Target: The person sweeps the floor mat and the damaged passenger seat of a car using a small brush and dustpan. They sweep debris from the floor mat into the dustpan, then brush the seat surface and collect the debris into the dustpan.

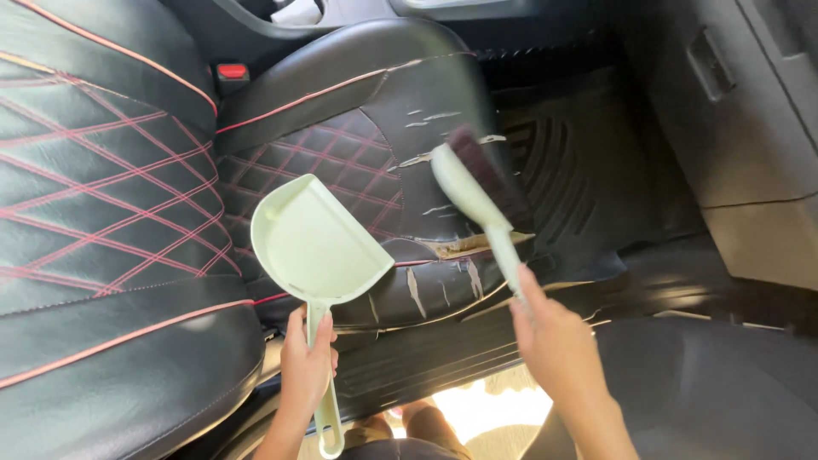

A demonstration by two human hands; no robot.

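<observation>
My left hand (305, 365) grips the handle of a pale green dustpan (315, 243), whose scoop lies against the front of a black car seat cushion (341, 119). In my right hand (554, 341) is the handle of a pale green hand brush (477, 183). Its dark bristles rest on the cushion's cracked, peeling front edge (452, 247). The seat has red diamond stitching and red piping.
The seat backrest (102, 196) fills the left side. A red seat-belt buckle button (232, 71) shows in the gap behind the cushion. A black ribbed floor mat (571, 179) lies in the footwell, with the door sill (409, 358) below and grey trim (750, 128) at right.
</observation>
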